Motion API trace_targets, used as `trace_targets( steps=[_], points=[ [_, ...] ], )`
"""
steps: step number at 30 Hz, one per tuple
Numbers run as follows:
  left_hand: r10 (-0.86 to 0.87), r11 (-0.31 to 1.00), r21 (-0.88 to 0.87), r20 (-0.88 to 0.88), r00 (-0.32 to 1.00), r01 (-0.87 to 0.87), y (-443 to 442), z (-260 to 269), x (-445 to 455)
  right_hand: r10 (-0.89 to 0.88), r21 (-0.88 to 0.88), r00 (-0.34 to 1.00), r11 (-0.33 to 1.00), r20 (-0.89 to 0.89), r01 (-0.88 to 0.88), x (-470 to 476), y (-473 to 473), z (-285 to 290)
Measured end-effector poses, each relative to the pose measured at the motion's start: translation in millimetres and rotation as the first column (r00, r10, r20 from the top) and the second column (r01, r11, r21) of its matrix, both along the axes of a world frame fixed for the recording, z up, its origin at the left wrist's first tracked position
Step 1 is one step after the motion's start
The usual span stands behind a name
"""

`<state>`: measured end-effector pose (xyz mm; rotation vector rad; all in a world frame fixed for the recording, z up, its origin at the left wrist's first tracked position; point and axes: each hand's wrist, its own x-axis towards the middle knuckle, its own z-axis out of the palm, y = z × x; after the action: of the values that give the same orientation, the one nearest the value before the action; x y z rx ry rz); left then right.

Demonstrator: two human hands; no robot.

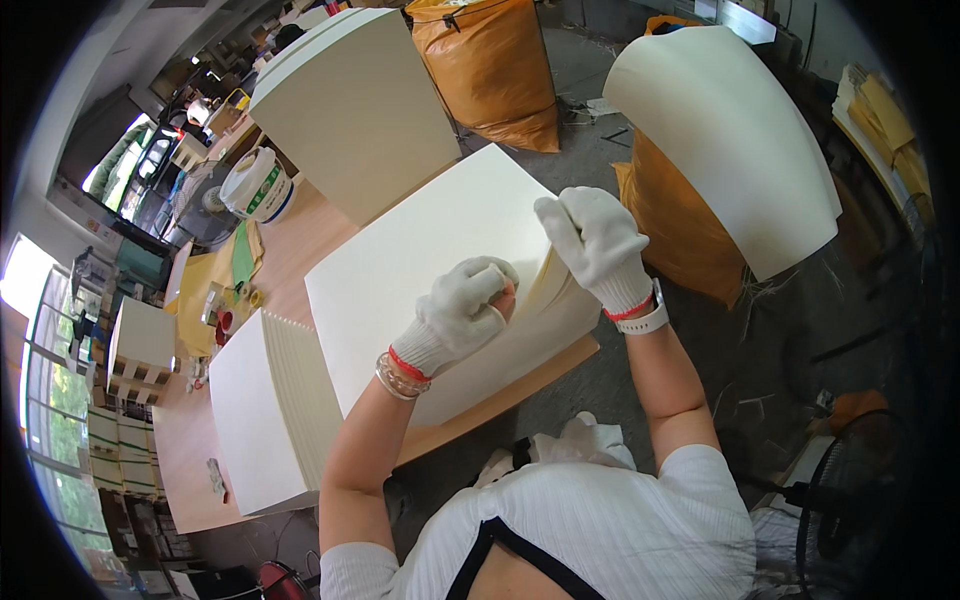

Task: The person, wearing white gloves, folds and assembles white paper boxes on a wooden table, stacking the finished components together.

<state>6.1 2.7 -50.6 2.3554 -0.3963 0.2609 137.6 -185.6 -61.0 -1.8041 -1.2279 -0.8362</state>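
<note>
A tall stack of large white paper sheets lies before me on a wooden table. My right hand, in a white knit glove with a red cuff, is closed around the sheets at the stack's right edge. Below it, the upper sheets bend and their edges fan slightly apart. My left hand, gloved alike, is curled low over the top sheet near the fanned edge. Bare skin shows at its fingertips. Whether it pinches a sheet is hidden by the curled fingers.
More paper stacks stand at left and behind. A white plastic bucket and tape rolls are on the table. Orange sacks stand on the floor, one under a curved white sheet. A fan is lower right.
</note>
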Motion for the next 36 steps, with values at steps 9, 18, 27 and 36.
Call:
trace_targets(
  steps=[9, 18, 27, 36],
  points=[
    [0.055, 0.995, -0.079, -0.099, 0.994, -0.063, 0.4, 7.7, -5.5, -0.134, 0.027, 0.979, 0.991, 0.151, 0.131, 2.3, 0.4, -11.4],
    [0.0, 0.999, 0.048, -0.04, 0.999, 0.002, 6.5, 4.4, -6.1, 0.054, 0.073, 0.998, 0.996, 0.032, -0.056, 5.6, -4.3, -10.2],
    [0.026, 0.987, -0.161, 0.03, 0.999, -0.02, 3.7, -5.0, -3.8, -0.058, 0.016, 0.997, 0.998, 0.051, 0.058, 1.5, -5.6, -13.1],
    [-0.052, 0.996, 0.073, 0.077, 0.996, 0.046, 5.6, 2.4, -1.6, -0.019, 0.058, 1.0, 0.998, 0.004, 0.019, -1.0, -2.2, -10.2]
  ],
)
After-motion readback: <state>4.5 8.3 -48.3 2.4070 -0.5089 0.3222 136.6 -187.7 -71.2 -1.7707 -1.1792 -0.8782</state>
